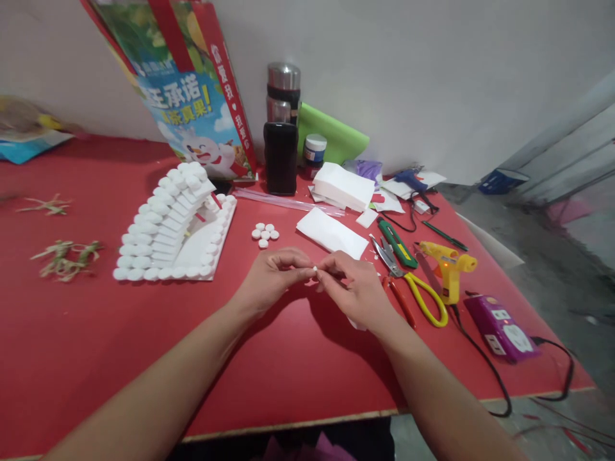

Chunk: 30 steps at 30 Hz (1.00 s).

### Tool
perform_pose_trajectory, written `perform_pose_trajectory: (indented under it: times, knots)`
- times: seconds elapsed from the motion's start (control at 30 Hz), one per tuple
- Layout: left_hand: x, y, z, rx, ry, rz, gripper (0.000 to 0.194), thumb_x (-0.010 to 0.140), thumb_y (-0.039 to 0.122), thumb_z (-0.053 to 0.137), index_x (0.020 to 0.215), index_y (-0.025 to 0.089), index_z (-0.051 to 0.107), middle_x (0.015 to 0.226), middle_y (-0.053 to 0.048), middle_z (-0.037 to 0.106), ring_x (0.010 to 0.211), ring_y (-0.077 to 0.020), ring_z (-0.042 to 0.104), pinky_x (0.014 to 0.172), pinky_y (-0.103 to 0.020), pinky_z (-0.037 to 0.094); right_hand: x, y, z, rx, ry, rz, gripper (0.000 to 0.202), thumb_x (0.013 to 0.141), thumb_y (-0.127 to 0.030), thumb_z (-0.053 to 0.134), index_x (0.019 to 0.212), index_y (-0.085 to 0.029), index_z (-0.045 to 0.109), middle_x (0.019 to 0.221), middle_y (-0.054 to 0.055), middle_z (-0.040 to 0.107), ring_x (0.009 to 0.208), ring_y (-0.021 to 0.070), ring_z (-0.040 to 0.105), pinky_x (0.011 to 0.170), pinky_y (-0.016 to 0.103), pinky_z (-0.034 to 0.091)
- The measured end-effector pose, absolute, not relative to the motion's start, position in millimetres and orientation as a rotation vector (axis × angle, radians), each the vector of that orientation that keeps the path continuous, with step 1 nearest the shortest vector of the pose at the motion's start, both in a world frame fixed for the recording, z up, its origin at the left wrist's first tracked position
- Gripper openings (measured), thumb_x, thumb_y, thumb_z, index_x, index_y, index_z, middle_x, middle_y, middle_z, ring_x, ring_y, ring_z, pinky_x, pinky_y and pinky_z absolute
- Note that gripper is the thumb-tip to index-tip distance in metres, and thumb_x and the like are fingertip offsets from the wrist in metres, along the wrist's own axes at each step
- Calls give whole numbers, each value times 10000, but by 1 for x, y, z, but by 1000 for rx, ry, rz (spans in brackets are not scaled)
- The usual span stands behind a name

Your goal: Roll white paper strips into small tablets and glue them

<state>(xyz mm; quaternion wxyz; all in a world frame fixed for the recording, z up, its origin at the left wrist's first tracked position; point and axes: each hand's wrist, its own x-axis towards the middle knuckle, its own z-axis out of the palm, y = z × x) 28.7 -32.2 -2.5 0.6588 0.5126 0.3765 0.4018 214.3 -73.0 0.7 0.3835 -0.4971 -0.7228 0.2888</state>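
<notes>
My left hand and my right hand meet above the red table, fingertips pinched together. Between them sits a tiny white piece, mostly covered by the fingers; its material is too small to tell. Just beyond my left hand lies a cluster of several round white discs. A folded white paper sheet rests beyond my right hand, and a bit of white shows under that hand's palm. To the left stands a white model with a curved stair, edged with rows of white discs.
Right of my hands lie yellow-and-red-handled snips, a green utility knife, a yellow glue gun and a purple power strip with cords. Behind stand a phone, a steel flask and a printed bag. Straw bits lie left.
</notes>
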Motion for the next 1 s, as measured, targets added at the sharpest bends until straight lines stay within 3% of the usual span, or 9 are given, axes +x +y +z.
perform_pose_trajectory:
  times: [0.33, 0.6, 0.77, 0.9, 1.0]
  knots:
    - [30, -33, 2, 1163, 830, 871, 139, 801, 283, 800, 731, 165, 778, 781, -64, 713, 763, -188, 661, 779, -337, 555, 213, -73, 1, -1332, -1767, 821, 80, 988, -268, 593, 937, -229, 639, 819, 21, 751, 760, 182, 705, 696, 301, 487]
    - [34, -34, 1, 1271, 1010, 953, 147, 776, 287, 799, 706, 170, 744, 737, -53, 708, 712, -179, 629, 694, -304, 511, 207, -63, -4, -1278, -1297, 1326, 232, 887, -397, 703, 843, -210, 573, 728, -19, 694, 593, 165, 709, 599, 303, 560]
    - [34, -35, 2, 1237, 976, 887, 153, 774, 288, 797, 734, 156, 731, 728, -41, 707, 685, -152, 618, 683, -279, 486, 207, -68, -5, -1372, -1486, 1066, 129, 918, -280, 649, 827, -221, 579, 639, -51, 624, 557, 130, 630, 560, 254, 467]
    - [33, -36, 4, 1192, 930, 872, 181, 771, 272, 802, 714, 154, 678, 691, -14, 661, 649, -129, 584, 645, -258, 472, 207, -71, -3, -1361, -1632, 915, 125, 933, -281, 645, 836, -225, 589, 720, -23, 639, 613, 136, 635, 600, 268, 484]
    - [32, -36, 2, 1089, 863, 868, 219, 783, 298, 818, 761, 168, 642, 683, 1, 646, 624, -132, 591, 629, -271, 490, 210, -68, 2, -1277, -1435, 1185, 202, 923, -395, 694, 869, -223, 604, 769, -2, 686, 651, 161, 691, 659, 304, 559]
